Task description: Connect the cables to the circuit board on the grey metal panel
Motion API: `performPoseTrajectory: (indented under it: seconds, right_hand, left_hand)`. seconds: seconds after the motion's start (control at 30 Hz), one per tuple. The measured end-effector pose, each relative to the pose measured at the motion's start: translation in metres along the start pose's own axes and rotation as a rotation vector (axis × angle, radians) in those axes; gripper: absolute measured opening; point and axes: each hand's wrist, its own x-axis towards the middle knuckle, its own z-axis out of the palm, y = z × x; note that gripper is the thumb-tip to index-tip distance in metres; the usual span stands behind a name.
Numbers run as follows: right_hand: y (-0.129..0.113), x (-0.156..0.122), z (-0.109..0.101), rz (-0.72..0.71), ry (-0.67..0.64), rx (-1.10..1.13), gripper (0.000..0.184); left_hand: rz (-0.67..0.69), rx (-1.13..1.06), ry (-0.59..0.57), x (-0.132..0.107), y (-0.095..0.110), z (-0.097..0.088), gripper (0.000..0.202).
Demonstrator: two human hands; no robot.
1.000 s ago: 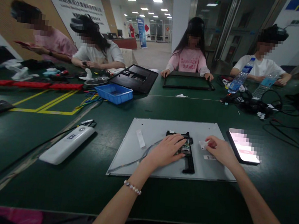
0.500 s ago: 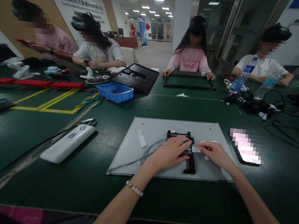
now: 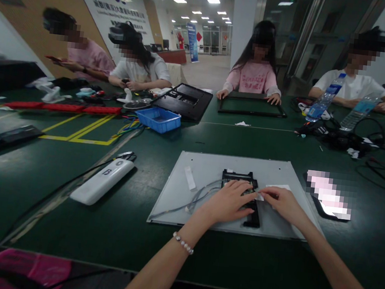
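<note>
A pale flat panel (image 3: 169, 193) lies on the table with a black plastic frame (image 3: 252, 218) on its middle. My left hand (image 3: 229, 203) rests on this frame, its fingers spread and the palm hiding much of it. One left fingertip reaches the edge of a small white strip, perhaps tape (image 3: 260, 197). From the right, my right hand (image 3: 284, 205) pinches that strip between thumb and fingers, just above the panel. Grey cables (image 3: 204, 193) run from the frame to the panel's left side. Another white strip (image 3: 190, 178) lies at the left, and a white piece (image 3: 280, 187) lies behind my right hand.
A white power bank (image 3: 103, 180) stands left of the panel, a phone (image 3: 329, 197) right of it. Beyond are a blue tray (image 3: 158, 121), a black laptop-like shell (image 3: 183, 101), and bottles (image 3: 324, 99). A person opposite holds a black bezel (image 3: 251, 113); other people sit around the table.
The camera view has turned left, so the table appears shifted right. My right hand has brought the white strip closer to my left fingers, and a left fingertip now meets it.
</note>
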Motion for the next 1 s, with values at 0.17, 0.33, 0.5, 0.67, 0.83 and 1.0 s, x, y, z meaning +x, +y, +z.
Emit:
performPoseTrajectory:
  seconds: [0.17,0.33,0.5,0.67,0.83,1.0]
  right_hand:
    - [-0.003,-0.002,0.003,-0.020,-0.001,0.013,0.022]
    - [-0.008,-0.004,0.005,-0.034,0.015,-0.019,0.021]
    - [-0.013,-0.006,0.005,-0.068,0.036,-0.133,0.019]
    - [-0.017,-0.008,0.005,-0.090,0.045,-0.189,0.017]
    - [-0.018,-0.008,0.006,-0.088,0.037,-0.192,0.015]
    - [-0.020,-0.007,0.007,-0.054,0.024,-0.206,0.019]
  left_hand:
    - [0.014,0.003,0.010,0.000,0.001,-0.001,0.039]
    - [0.016,-0.005,0.013,0.000,0.001,0.000,0.036]
    - [0.013,0.000,0.022,0.000,0.002,0.001,0.036]
    - [0.012,-0.001,0.022,0.000,0.002,0.001,0.032]
    - [0.004,-0.007,0.016,0.000,0.003,0.000,0.034]
    - [0.005,-0.005,0.016,0.000,0.002,-0.001,0.034]
